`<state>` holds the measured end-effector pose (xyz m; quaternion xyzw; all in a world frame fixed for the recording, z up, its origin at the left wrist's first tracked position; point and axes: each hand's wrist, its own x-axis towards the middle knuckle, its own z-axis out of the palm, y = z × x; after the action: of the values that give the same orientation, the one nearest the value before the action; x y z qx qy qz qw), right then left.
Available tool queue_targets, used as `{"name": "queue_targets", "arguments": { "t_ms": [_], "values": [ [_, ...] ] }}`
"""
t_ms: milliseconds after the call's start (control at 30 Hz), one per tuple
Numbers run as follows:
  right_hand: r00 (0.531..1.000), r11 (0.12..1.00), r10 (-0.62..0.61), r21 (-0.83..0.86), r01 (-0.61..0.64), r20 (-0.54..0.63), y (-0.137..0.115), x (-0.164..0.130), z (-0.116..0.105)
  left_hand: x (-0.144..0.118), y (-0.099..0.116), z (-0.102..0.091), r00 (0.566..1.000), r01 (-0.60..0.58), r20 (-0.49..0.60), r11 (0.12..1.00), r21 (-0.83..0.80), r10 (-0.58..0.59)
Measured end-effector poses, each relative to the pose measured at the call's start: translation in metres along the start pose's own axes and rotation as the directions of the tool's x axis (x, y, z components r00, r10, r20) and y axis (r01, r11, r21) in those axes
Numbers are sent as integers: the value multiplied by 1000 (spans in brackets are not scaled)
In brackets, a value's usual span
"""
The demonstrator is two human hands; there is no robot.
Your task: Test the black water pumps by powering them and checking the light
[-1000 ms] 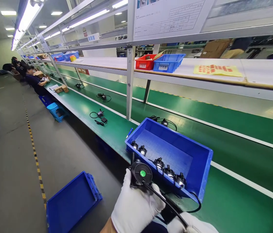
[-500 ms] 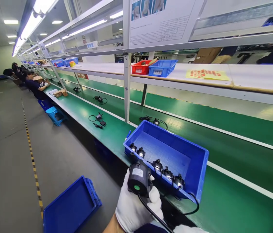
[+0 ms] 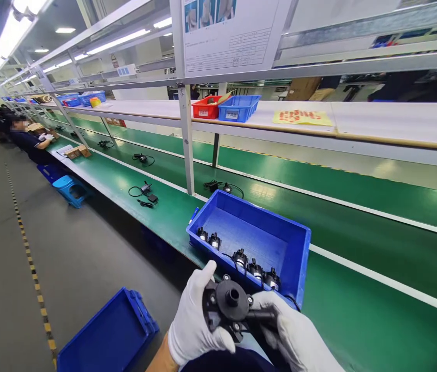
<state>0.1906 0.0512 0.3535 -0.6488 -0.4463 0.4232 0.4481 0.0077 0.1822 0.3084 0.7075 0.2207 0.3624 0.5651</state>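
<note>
A black pump (image 3: 230,305) with a round face, a central nozzle and a side pipe is held in front of me, nozzle toward the camera. My left hand (image 3: 193,323), in a white glove, wraps round its body from the left, thumb up. From the right, my right hand (image 3: 294,333), gloved too, closes round the side pipe; its fingers are partly hidden. Just beyond both hands stands a blue bin (image 3: 288,243), where several similar black pumps (image 3: 255,269) stand in a row along the near side with cables.
The bin rests on a long green workbench (image 3: 358,305). Pumps with cables (image 3: 143,190) lie farther along it. A blue crate (image 3: 105,336) is on the floor at left, near a blue stool (image 3: 70,190). Red (image 3: 205,107) and blue trays (image 3: 238,109) sit on the shelf. A co-worker (image 3: 28,137) sits far left.
The pump has been turned from its labelled side to its nozzle face. My right hand has come up from the bottom edge and taken hold of it. The view has swung slightly right.
</note>
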Motion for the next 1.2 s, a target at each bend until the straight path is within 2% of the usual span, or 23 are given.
{"name": "queue_targets", "arguments": {
  "t_ms": [100,167,233,333,433,500,567,633,700,767,833,900,967,1000,1033,1100,1133,1200],
  "values": [
    [997,999,44,22,-45,67,0,7,5,-7,-12,1,980,-175,-45,952,251,192],
    [998,999,35,12,-35,49,0,8,7,-10,-17,1,964,-228,-51,910,348,261],
    [1000,1000,11,7,-11,26,-1,9,8,-12,-18,0,959,-233,-53,882,409,277],
    [1000,999,-14,-29,14,10,-7,11,8,-12,-12,-1,973,-185,-49,891,415,225],
    [998,997,69,-25,-69,13,-13,17,6,-10,0,-1,988,-111,-68,945,306,138],
    [986,973,159,163,-166,53,-14,23,6,-7,9,-3,994,-59,-84,987,146,72],
    [968,887,229,388,-252,104,-12,31,9,-3,19,-9,995,14,-96,1000,-20,-16],
    [948,801,294,511,-312,119,-10,39,11,-1,28,-15,989,86,-112,993,-85,-96],
    [933,776,345,528,-346,104,-11,47,13,-1,36,-20,985,127,-117,992,-17,-128],
    [921,777,380,510,-368,86,-15,52,14,-3,43,-20,989,128,-96,984,128,-116],
    [921,830,386,419,-367,43,-23,53,17,-4,46,-16,989,147,-66,954,263,-134],
    [940,910,341,258,-323,-28,-33,51,22,-3,45,-11,972,234,-96,920,316,-214],
    [967,965,250,100,-244,-50,-45,44,26,1,38,-7,941,332,-149,915,228,-304],
    [980,980,195,50,-193,-29,-51,41,27,3,32,-6,930,353,-148,930,98,-338],
    [990,990,143,22,-143,2,-57,37,28,5,25,-5,926,354,-116,932,-71,-360],
    [995,996,86,24,-87,55,-66,31,26,6,10,-2,932,333,-7,863,-381,-363],
    [994,995,91,34,-93,58,-69,29,24,6,2,-1,931,336,42,809,-482,-362],
    [989,989,143,31,-145,44,-71,27,21,6,-9,2,923,361,105,738,-571,-370]
  ]
}}
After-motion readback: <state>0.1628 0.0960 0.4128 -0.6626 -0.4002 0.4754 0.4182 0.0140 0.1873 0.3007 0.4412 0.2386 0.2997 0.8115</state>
